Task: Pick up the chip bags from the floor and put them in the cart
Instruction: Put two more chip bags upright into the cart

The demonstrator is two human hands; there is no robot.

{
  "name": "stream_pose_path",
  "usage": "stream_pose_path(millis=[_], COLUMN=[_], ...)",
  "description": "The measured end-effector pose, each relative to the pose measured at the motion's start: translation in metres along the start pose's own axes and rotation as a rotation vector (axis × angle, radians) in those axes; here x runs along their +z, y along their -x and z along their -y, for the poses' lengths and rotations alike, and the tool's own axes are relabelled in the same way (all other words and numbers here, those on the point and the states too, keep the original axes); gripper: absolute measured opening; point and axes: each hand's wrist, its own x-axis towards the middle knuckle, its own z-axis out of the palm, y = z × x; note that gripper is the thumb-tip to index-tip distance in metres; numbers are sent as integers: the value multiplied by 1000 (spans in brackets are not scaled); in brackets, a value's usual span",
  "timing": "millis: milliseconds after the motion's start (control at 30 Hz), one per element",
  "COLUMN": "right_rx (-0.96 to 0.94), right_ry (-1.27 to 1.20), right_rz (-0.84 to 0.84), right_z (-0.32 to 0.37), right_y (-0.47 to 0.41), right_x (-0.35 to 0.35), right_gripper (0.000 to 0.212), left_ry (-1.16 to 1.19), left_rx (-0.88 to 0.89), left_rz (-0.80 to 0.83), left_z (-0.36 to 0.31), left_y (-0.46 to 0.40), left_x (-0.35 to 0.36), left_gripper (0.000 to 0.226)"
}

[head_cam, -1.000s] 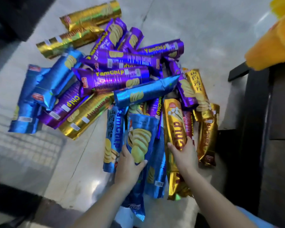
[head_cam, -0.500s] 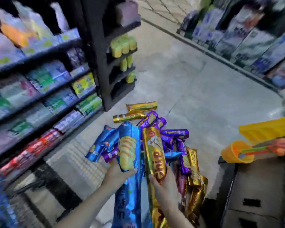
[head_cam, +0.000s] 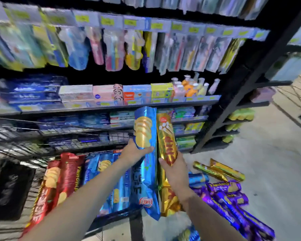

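Behind everything, dark store shelves (head_cam: pixel 122 108) carry boxed and hanging goods, blurred in this view. Lower left sits the wire cart (head_cam: pixel 42 134), its basket already loaded with red chip bags (head_cam: pixel 66 173) and blue chip bags (head_cam: pixel 102 173) lying side by side. On the floor (head_cam: pixel 271 167) at lower right lie more bags: a purple heap (head_cam: pixel 228 199) and, just beyond it, two gold ones (head_cam: pixel 221 171).

Both held bags stand nearly upright at the cart's right edge, side by side and close together. The left hand (head_cam: pixel 134 153) grips the long blue bag (head_cam: pixel 144 136) around its middle, thumb across the front. The right hand (head_cam: pixel 174 169) grips the gold bag (head_cam: pixel 167 141) around its middle, fingers wrapped round it.
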Motion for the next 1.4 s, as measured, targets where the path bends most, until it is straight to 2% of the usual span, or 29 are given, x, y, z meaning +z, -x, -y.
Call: stream_pose_path(millis=[67, 200, 333, 467, 500, 600, 633, 767, 833, 967, 1100, 1233, 1333, 1400], right_rx=[-26, 6, 54, 141, 159, 228, 237, 226, 186, 140, 103, 102, 19, -57], right_ry=[17, 15, 71, 184, 214, 339, 393, 525, 506, 508, 558, 538, 480, 448], right_rz=[81, 200, 257, 262, 245, 277, 290, 221, 215, 188, 125, 161, 193, 196], right_z=[29, 62, 57, 31, 25, 7, 2, -21, -33, -60, -78, -75, -66, -54], right_y=[4, 13, 14, -4, -8, -29, -37, -55, -61, -60, -52, -51, -48, -48], right_x=[41, 117, 167, 206, 212, 226, 230, 251, 263, 278, 294, 294, 277, 257], right_gripper=[74, 68, 55, 72, 75, 79, 78, 67, 65, 74, 84, 86, 77, 66], left_ry=[26, 68, 41, 50, 54, 12, 17, 18, 11, 6, -28, -19, -164, -229], left_rx=[-39, -217, -300, -371, -372, -380, -396, -452, -459, -465, -454, -499, -487, -356], left_rz=[-76, -154, -139, -108, -86, -27, -16, -1, -13, -27, -12, -59, -131, -202], left_z=[31, 75, 121, 159, 164, 204, 214, 224, 233, 251, 264, 268, 251, 232], left_y=[-4, 2, -15, -43, -49, -81, -90, -109, -124, -141, -144, -139, -127, -120], left_x=[-47, -110, -124, -113, -110, -91, -86, -71, -63, -52, -43, -39, -42, -44], left_gripper=[102, 80, 77, 49, 51, 98, 97, 71, 78, 85, 72, 93, 91, 85])
